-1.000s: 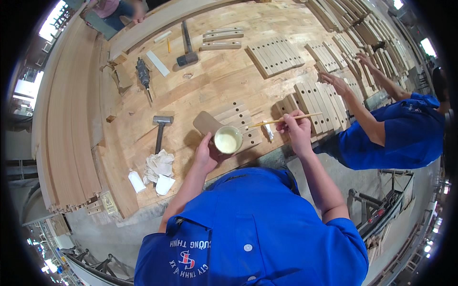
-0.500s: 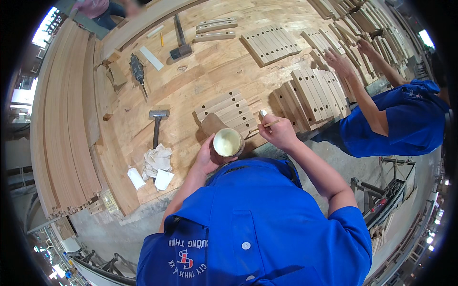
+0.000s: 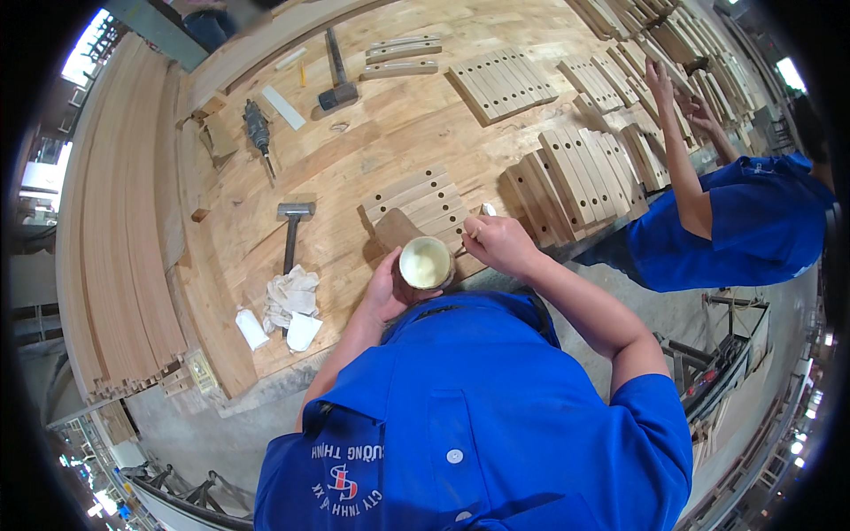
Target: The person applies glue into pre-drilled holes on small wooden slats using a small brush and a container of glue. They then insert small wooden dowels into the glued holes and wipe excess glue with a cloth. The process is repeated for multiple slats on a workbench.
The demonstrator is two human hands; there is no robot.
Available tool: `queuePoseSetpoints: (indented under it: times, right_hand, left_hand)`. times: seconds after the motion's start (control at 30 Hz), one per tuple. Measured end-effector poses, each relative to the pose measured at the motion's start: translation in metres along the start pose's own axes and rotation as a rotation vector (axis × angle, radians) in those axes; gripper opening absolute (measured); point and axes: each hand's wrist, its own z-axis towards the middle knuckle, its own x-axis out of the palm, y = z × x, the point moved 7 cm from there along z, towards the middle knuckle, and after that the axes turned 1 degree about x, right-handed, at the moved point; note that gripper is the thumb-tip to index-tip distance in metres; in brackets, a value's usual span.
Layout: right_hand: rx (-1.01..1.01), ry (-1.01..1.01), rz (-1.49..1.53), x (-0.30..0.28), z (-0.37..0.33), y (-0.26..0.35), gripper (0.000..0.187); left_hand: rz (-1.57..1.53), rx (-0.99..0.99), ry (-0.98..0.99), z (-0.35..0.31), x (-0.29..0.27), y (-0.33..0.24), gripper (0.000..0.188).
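Because it is partly filled with what looks like a pale liquid [image 3: 430,260], the round cup [image 3: 407,251] is likely light but easily spilled, and is best gripped low around its wall and kept level. It is held over the near edge of the bench [image 3: 341,177] by the left hand [image 3: 388,287], whose fingers are wrapped about its side. Its wall is judged fairly stiff. By the right hand [image 3: 502,246], curled closed near the cup, a thin stick [image 3: 475,234], mostly hidden, seems to be pinched; it is judged light and easily snapped. Beyond, drilled wooden strips [image 3: 412,196] are laid side by side, with a hammer [image 3: 296,211] well to the left.
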Motion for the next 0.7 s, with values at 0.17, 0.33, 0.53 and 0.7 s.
queuePoseSetpoints:
  times: [0.17,0.33,0.53,0.7]
  right_hand:
    - [0.033,0.003,-0.025,-0.011,0.003,0.001,0.016]
    - [-0.103,0.138,-0.14,-0.021,0.001,0.022,0.015]
    - [-0.17,-0.039,0.198,-0.05,0.025,0.048,0.013]
    - [-0.413,-0.045,0.223,0.004,0.047,0.075,0.031]
  left_hand:
    - [0.014,0.007,0.008,0.001,0.0,0.0,0.048]
    - [0.04,0.007,-0.004,-0.001,-0.008,0.004,0.049]
    - [0.417,0.269,-0.29,-0.026,-0.055,-0.054,0.032]
    - [0.51,0.647,-0.734,-0.086,-0.113,-0.136,0.014]
